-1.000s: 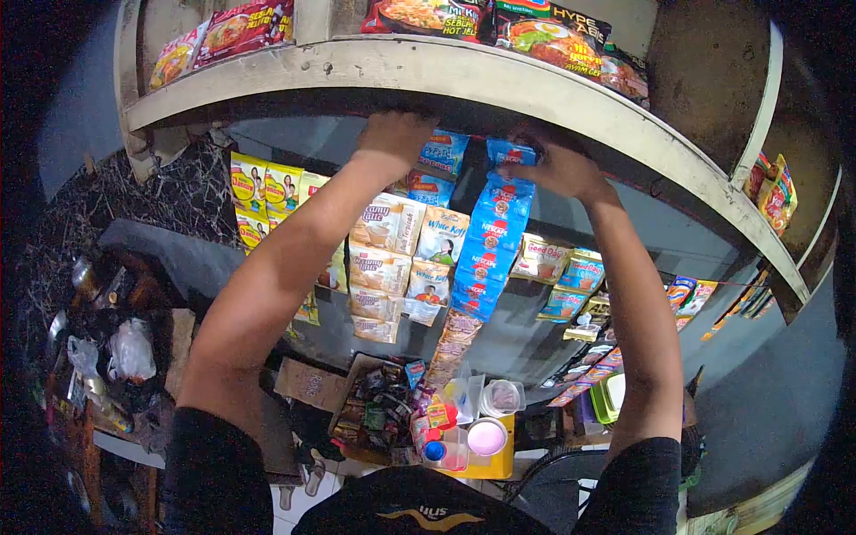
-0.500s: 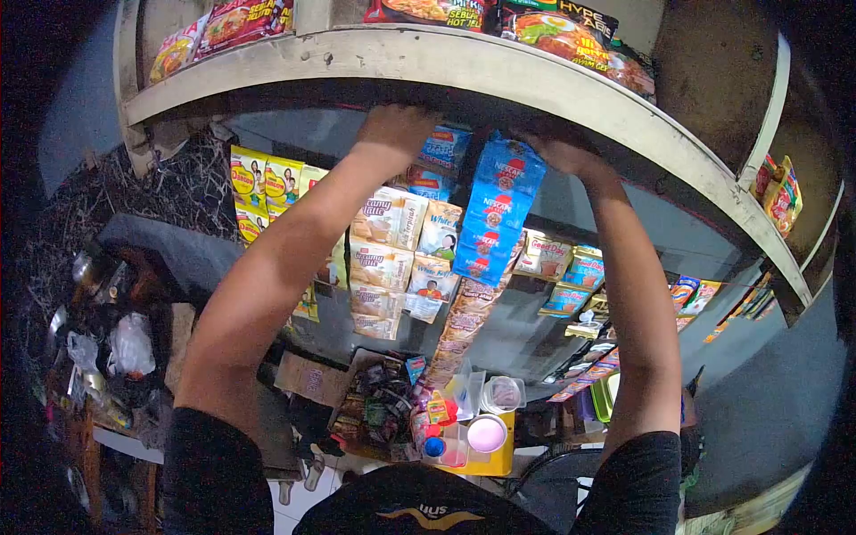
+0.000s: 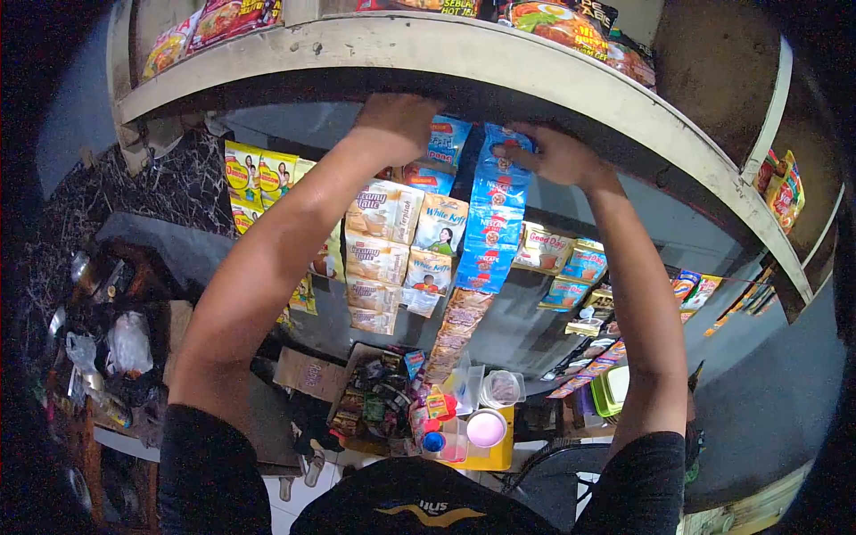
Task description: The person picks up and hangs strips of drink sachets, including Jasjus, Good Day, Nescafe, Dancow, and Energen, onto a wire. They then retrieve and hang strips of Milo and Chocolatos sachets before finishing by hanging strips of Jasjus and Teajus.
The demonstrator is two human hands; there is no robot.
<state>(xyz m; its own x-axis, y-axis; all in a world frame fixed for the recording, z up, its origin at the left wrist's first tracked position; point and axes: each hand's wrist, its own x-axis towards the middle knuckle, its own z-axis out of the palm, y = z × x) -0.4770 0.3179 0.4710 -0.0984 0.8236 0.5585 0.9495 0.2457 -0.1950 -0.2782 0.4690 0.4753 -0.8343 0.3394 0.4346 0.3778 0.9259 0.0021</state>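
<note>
A blue strip of Nescafe coffee sachets [image 3: 495, 205] hangs below the shelf edge, overlapping a brown sachet strip [image 3: 456, 334]. My right hand [image 3: 566, 156] pinches the blue strip near its top, thumb and fingers at its right edge. Left of it, my left hand [image 3: 397, 123] is raised with curled fingers just under the shelf, touching or close to another blue sachet strip [image 3: 441, 147]; what its fingertips hold is hidden. Creamy Latte sachets [image 3: 374, 259] and White Koffie sachets [image 3: 437, 232] hang below my left hand.
A white-edged shelf [image 3: 428, 49] bearing noodle packs [image 3: 562, 27] crosses above my hands. Yellow sachets [image 3: 259, 174] hang at left, Good Day sachets [image 3: 546, 245] at right. Below stand a box of small packets [image 3: 379, 401] and plastic tubs [image 3: 486, 428].
My right hand has come slightly down and left, its fingers now showing over the top of the blue strip. That strip hangs straighter and a little lower. The left hand is nearly unmoved.
</note>
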